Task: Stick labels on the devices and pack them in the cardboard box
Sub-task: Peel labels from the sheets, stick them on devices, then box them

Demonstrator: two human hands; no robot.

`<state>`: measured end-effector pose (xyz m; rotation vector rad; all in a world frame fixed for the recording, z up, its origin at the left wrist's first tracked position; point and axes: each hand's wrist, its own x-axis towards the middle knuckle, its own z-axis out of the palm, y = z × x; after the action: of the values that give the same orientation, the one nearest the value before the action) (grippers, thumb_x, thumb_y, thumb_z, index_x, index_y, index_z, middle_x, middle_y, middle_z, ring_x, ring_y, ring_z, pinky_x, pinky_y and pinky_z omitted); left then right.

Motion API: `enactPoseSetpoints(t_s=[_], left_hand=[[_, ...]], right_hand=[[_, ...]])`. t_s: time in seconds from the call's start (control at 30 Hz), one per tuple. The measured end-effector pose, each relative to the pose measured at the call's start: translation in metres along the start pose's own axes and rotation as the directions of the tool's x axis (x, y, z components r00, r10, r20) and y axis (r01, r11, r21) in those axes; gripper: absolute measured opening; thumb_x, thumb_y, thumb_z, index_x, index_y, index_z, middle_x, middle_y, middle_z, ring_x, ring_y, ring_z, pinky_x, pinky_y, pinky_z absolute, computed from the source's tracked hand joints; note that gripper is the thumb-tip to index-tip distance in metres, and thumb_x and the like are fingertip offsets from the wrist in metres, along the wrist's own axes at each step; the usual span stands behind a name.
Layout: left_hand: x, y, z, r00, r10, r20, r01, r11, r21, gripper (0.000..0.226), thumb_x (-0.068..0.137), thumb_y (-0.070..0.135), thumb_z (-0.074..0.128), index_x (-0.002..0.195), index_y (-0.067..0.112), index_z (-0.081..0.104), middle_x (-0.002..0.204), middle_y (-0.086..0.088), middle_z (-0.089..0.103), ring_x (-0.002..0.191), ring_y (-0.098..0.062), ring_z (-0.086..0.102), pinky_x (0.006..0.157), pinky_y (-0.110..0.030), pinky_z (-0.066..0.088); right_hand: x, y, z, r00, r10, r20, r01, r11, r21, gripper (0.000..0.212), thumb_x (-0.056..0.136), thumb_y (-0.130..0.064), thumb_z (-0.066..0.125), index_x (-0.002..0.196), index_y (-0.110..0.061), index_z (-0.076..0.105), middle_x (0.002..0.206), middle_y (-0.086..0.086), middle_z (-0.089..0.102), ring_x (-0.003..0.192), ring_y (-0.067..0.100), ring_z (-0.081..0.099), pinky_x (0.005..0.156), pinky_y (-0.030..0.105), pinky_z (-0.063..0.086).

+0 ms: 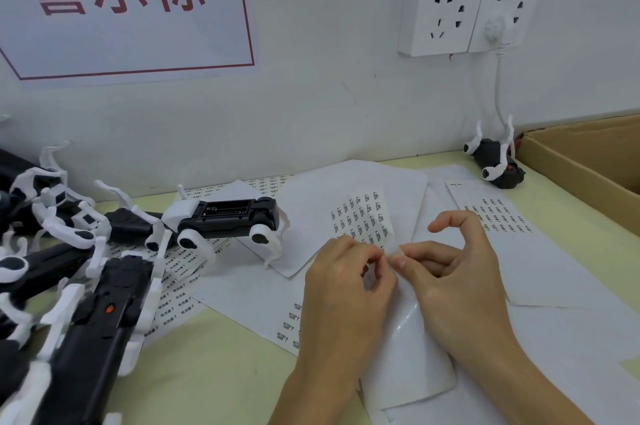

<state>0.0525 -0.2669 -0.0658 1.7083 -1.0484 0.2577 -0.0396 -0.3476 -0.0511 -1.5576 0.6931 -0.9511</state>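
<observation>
Both my hands meet over a label sheet (363, 216) in the middle of the table. My left hand (346, 286) and my right hand (460, 272) pinch the sheet's near edge between fingertips; whether a single label is being peeled I cannot tell. A black-and-white dog-shaped device (225, 216) lies on its back just left of the sheet. Several more such devices (86, 303) are piled at the left. One device (498, 161) lies upside down by the cardboard box (588, 161) at the far right.
More label sheets (498, 213) and blank backing papers (408, 372) cover the yellow-green table (207, 372). A wall with a red-lettered sign (114, 2) and power sockets (467, 14) with a plugged white cable stands close behind.
</observation>
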Motion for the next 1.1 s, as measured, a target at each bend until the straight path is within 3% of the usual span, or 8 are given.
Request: enactPoseSetpoints(t_s=[0.23,0.37,0.67,0.8,1.1], left_hand=[[0.0025,-0.0004,0.0007,0.992,-0.126,-0.009,0.123,0.984,-0.130,0.005,0.077,0.018,0.067,0.072,0.018,0.068,0.068,0.013,0.063,0.068,-0.008,0.061,0.064,-0.011,0.045],[0.0049,-0.0014,0.0005,0.979,-0.202,0.029,0.203,0.953,-0.225,0.008,0.080,0.018,0.067,0.073,0.022,0.069,0.072,0.013,0.066,0.073,-0.009,0.064,0.065,-0.010,0.046],[0.0027,-0.0026,0.0011,0.991,-0.099,0.092,0.112,0.982,-0.149,0.002,0.087,0.020,0.068,0.085,0.020,0.069,0.082,0.014,0.064,0.080,-0.006,0.062,0.069,-0.010,0.044],[0.0039,-0.0047,0.0005,0.990,-0.118,0.073,0.128,0.980,-0.153,0.011,0.086,0.011,0.069,0.082,0.021,0.070,0.080,0.014,0.065,0.080,-0.005,0.062,0.068,-0.008,0.044],[0.0028,-0.0031,0.0007,0.990,-0.124,0.069,0.131,0.985,-0.111,0.009,0.089,0.019,0.066,0.081,0.021,0.069,0.077,0.015,0.064,0.077,-0.006,0.061,0.067,-0.013,0.045]], right_hand=[[-0.0009,-0.0038,0.0020,1.000,0.008,0.010,-0.009,0.999,0.037,0.046,0.081,0.009,0.073,0.097,-0.024,0.045,0.071,-0.006,0.074,0.060,0.009,0.070,0.054,0.009,0.048],[0.0007,-0.0033,0.0004,0.999,0.031,0.009,-0.031,0.997,0.065,0.043,0.082,0.008,0.073,0.100,-0.021,0.047,0.071,-0.007,0.074,0.058,0.005,0.068,0.054,0.008,0.047],[0.0025,-0.0002,-0.0014,0.999,0.051,-0.007,-0.051,0.997,0.063,0.041,0.083,0.005,0.073,0.102,-0.024,0.050,0.074,-0.006,0.075,0.064,0.007,0.071,0.057,0.008,0.048],[0.0023,0.0003,-0.0015,0.998,0.055,-0.014,-0.054,0.997,0.050,0.041,0.083,0.004,0.074,0.101,-0.025,0.051,0.073,-0.006,0.075,0.060,0.007,0.069,0.055,0.009,0.049],[0.0015,-0.0014,-0.0016,0.998,0.066,-0.016,-0.065,0.997,0.040,0.040,0.083,0.001,0.074,0.100,-0.026,0.051,0.074,-0.006,0.075,0.062,0.007,0.070,0.056,0.008,0.048]])
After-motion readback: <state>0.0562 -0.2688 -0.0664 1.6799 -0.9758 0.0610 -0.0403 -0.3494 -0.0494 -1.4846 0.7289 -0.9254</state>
